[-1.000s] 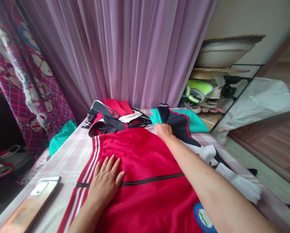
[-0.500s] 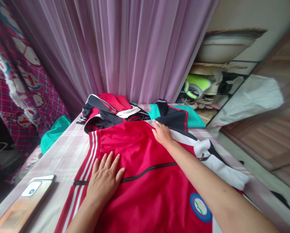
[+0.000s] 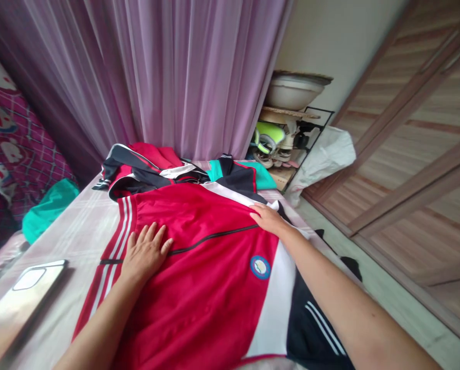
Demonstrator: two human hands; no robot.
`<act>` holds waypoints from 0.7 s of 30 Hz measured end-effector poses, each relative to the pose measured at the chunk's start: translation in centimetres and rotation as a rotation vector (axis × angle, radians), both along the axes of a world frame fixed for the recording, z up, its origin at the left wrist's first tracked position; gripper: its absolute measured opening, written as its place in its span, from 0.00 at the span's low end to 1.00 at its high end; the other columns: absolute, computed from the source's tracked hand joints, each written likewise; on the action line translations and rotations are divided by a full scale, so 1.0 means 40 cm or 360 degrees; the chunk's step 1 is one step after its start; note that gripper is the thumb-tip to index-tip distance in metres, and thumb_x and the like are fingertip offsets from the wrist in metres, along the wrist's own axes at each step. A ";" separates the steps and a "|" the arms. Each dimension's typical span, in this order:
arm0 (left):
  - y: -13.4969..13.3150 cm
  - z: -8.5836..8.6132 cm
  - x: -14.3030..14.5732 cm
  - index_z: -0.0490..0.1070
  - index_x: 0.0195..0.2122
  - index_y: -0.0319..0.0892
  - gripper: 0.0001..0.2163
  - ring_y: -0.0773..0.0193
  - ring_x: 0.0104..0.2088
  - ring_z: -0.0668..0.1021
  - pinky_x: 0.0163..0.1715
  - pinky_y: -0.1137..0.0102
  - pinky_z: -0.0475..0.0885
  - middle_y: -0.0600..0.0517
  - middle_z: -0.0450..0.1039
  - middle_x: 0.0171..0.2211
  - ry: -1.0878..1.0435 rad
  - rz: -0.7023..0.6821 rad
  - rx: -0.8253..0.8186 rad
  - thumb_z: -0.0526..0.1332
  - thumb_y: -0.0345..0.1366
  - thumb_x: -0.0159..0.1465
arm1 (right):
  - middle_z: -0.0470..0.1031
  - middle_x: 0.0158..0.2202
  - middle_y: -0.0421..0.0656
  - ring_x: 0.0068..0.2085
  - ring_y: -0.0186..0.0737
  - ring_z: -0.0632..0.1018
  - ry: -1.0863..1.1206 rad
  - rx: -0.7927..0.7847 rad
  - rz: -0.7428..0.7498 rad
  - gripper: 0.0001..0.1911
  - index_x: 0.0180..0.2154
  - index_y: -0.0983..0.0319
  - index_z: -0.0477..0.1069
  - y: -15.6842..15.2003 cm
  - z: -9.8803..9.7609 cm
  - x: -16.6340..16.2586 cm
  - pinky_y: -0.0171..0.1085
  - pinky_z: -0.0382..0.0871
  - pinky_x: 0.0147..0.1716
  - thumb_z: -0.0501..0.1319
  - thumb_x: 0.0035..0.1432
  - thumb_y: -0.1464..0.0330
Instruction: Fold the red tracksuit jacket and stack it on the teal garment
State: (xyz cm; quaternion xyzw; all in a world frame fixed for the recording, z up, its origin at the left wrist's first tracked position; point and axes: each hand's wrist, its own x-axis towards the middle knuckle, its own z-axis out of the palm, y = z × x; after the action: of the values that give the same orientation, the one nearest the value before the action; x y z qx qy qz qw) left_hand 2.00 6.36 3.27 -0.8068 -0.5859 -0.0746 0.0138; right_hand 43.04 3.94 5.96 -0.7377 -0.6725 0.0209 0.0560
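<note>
The red garment (image 3: pixel 199 288) lies spread across the near middle of the surface (image 3: pixel 81 223). The left hand (image 3: pixel 147 252) rests flat, fingers apart, at its left; the right hand (image 3: pixel 268 218) touches its right side, grip unclear. Probably light, limp cloth, best held by opposite edges.

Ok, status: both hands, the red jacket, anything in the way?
Left hand flat on red zip-front fabric jacket. Right hand touching jacket farther right, grip unclear. Jacket spread out. Beyond it, rumpled red-and-navy garment; to its left, rectangular gold phone.
</note>
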 end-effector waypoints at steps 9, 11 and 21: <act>-0.078 0.033 -0.016 0.76 0.51 0.37 0.24 0.48 0.50 0.79 0.52 0.55 0.72 0.39 0.78 0.50 -0.0387 -0.0424 0.0348 0.47 0.46 0.69 | 0.81 0.48 0.46 0.47 0.45 0.79 0.0050 -0.0115 -0.0772 0.18 0.44 0.57 0.80 -0.338 0.076 0.151 0.35 0.68 0.41 0.52 0.64 0.62; -0.132 0.035 -0.021 0.77 0.50 0.39 0.25 0.49 0.47 0.81 0.50 0.56 0.74 0.41 0.80 0.47 -0.0385 -0.0463 0.0321 0.46 0.48 0.69 | 0.82 0.45 0.46 0.44 0.46 0.80 0.0099 -0.0216 -0.0800 0.19 0.41 0.57 0.81 -0.368 0.064 0.146 0.36 0.69 0.38 0.54 0.63 0.56; -0.286 -0.034 -0.082 0.73 0.59 0.46 0.25 0.45 0.64 0.68 0.61 0.46 0.64 0.44 0.67 0.63 -0.0122 -0.0385 0.0154 0.49 0.51 0.69 | 0.79 0.49 0.53 0.50 0.52 0.79 -0.0002 -0.0293 -0.0782 0.18 0.46 0.59 0.78 -0.418 0.019 0.088 0.44 0.69 0.44 0.51 0.66 0.63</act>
State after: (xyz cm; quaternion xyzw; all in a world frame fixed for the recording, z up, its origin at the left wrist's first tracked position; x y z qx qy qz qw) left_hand -1.27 -5.09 1.90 -0.8664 -0.4803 -0.1346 0.0213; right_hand 46.55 -12.77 6.74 -0.8808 -0.4685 0.0675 -0.0083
